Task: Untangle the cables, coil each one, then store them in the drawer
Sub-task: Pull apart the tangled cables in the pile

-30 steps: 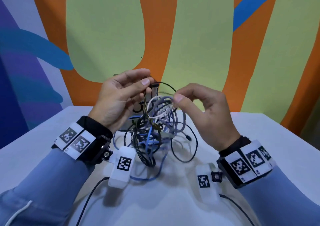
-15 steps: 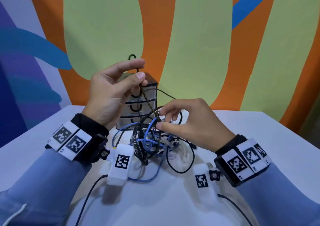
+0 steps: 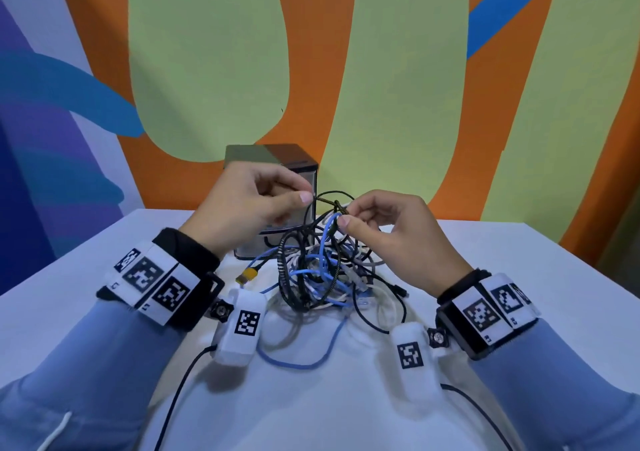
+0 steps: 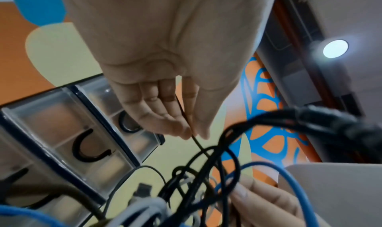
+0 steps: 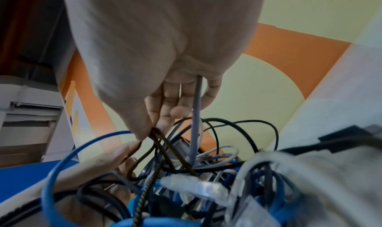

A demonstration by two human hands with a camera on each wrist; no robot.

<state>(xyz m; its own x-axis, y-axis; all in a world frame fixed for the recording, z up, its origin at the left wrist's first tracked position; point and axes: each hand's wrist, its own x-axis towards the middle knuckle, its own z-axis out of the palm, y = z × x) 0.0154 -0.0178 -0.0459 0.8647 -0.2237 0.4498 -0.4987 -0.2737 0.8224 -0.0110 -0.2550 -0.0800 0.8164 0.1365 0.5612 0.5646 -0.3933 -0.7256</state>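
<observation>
The cables sit in one messy pile on the white bench, right in front of the small drawer box. I see blue, white, grey and black ones all mixed up. The drawer box stands at the back of the bench, by the painted wall. From the left wrist view I see its see-through drawers with black curved handles. They look pushed in, and I cannot tell if anything is inside them.

My left hand is held up above the pile. Its thumb and first finger pinch a thin dark braided cable. In the left wrist view that cable runs out from between the fingertips and down into the pile.

My right hand is just beside it, above the pile. Its fingers pinch the same braided cable a little farther along. In the right wrist view a grey cable also passes between the fingers of that hand, and a blue cable loops close by.

A yellow plug pokes out on the left of the pile. My left hand hides part of the drawer box. The bottom of the pile is too mixed up to tell which cable goes where.
</observation>
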